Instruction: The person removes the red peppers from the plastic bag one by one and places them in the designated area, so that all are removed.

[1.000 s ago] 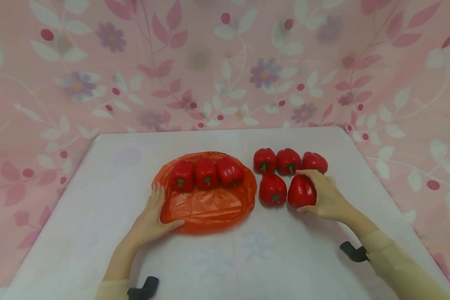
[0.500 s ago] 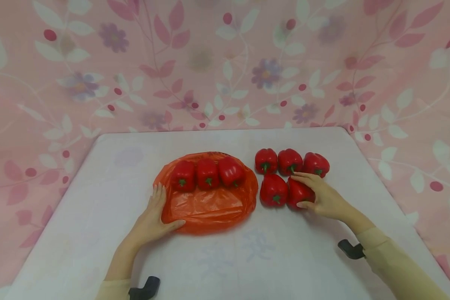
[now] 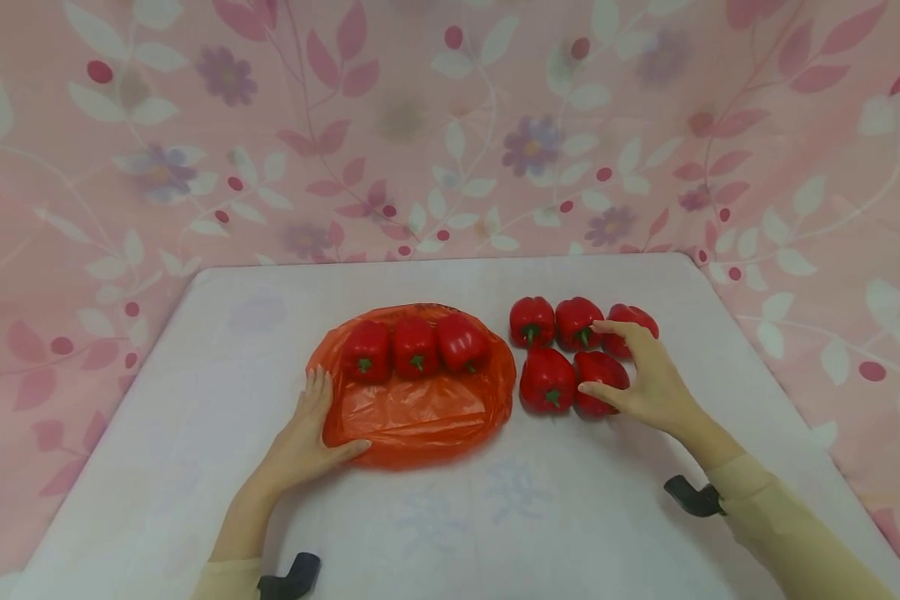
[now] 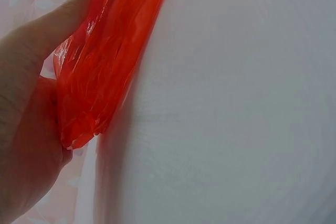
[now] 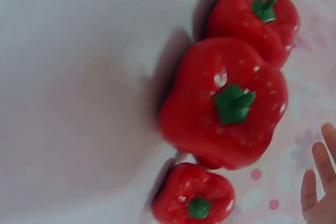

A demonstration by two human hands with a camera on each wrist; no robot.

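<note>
My left hand rests with spread fingers along the left side of an orange plastic bag laid out round on the table. In the left wrist view, the thumb lies along the crinkled bag edge. Three red bell peppers sit side by side in the bag's far half. To the right of it, my right hand is spread and holds nothing. Its thumb overlaps the front right bell pepper, which looms large with its green stem in the right wrist view.
Beside that pepper sits another bell pepper, close to the bag. Behind them stands a row of three more, ending at the right with a partly covered bell pepper. A flowered pink cloth hangs behind the white table.
The right hand shifted the front right bell pepper leftward against its neighbour, then let go; its fingers spread and rose toward the back row. The left hand has stayed put.
</note>
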